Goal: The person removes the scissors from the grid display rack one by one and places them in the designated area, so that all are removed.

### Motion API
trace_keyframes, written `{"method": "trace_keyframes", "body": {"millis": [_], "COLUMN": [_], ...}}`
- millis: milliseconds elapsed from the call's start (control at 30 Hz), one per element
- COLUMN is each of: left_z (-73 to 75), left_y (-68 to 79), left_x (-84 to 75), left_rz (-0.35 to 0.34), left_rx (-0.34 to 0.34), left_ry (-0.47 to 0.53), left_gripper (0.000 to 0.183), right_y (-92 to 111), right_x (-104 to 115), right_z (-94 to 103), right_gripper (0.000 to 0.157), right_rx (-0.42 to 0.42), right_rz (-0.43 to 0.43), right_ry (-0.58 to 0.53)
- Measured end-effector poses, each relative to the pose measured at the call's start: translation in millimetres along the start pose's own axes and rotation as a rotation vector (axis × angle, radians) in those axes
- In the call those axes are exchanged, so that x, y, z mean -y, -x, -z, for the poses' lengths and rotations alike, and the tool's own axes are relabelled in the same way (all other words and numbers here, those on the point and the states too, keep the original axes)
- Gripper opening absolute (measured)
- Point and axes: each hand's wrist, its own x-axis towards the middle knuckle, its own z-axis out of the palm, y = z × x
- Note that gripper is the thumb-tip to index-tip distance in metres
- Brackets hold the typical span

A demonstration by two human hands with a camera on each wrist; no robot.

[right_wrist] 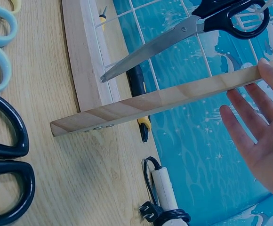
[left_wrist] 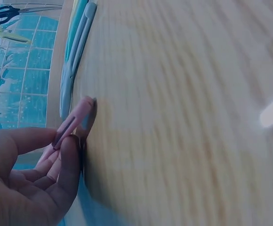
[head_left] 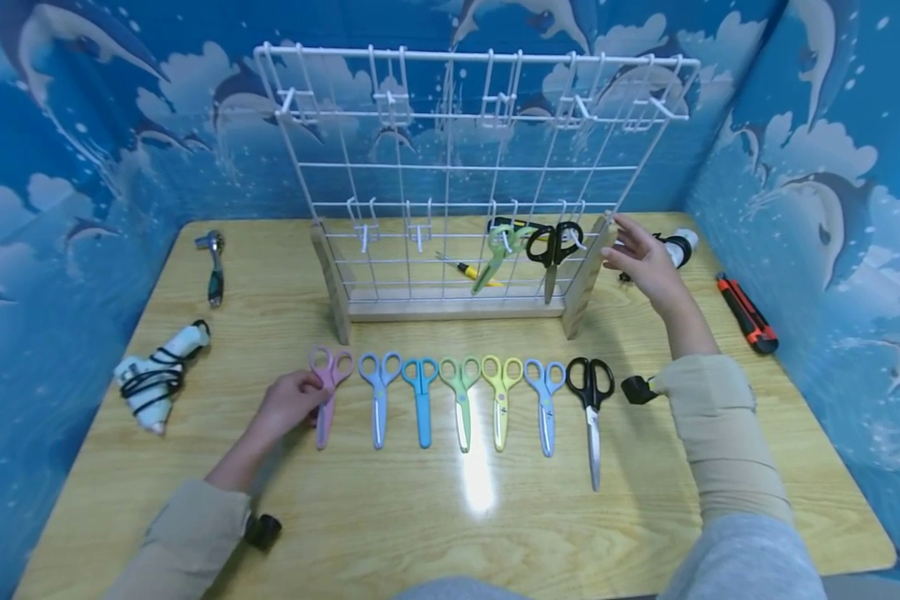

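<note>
My left hand (head_left: 288, 407) pinches pink scissors (head_left: 326, 421) between thumb and fingers at the left end of a row of scissors. In the left wrist view the pink scissors (left_wrist: 76, 117) are tilted up over the wood tabletop. My right hand (head_left: 645, 265) is at the top of the right wooden upright (head_left: 585, 283) of a white wire rack (head_left: 450, 167). In the right wrist view its thumb touches the upright's edge, and the other fingers extend loosely behind it. Black-handled scissors (head_left: 552, 250) and green scissors (head_left: 493, 258) hang from the rack's lower hooks.
Several scissors in blue, green, yellow and black (head_left: 591, 392) continue the row. A wrapped white tool (head_left: 153, 375) and a ratchet (head_left: 214, 267) lie left. A red utility knife (head_left: 747, 312) and a corded white power strip (right_wrist: 164, 188) lie right. A yellow-handled screwdriver (head_left: 468, 272) is behind the rack.
</note>
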Motion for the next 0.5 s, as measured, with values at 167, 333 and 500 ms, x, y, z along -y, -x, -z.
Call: {"method": "trace_keyframes", "body": {"millis": [167, 333, 500], "left_z": [-3.0, -4.2, -4.0], "left_y": [-1.8, -2.2, -0.4], "left_x": [-0.8, -4.0, -9.2], "left_rz": [-0.011, -0.012, 0.000], "left_rx": [-0.002, -0.001, -0.011], "left_ry": [-0.012, -0.064, -0.162], "left_gripper": [0.025, 0.025, 0.024], "right_y": [-27.4, 27.7, 63.5], "right_x": [-54.6, 51.7, 118.9], "right_z": [25.9, -25.2, -58.0], "right_gripper": [0.062, 0.060, 0.059], "right_rx": [-0.010, -0.002, 0.010], "right_rz": [0.053, -0.033, -0.071], "right_ry": [-0.026, 0.070, 0.121]}}
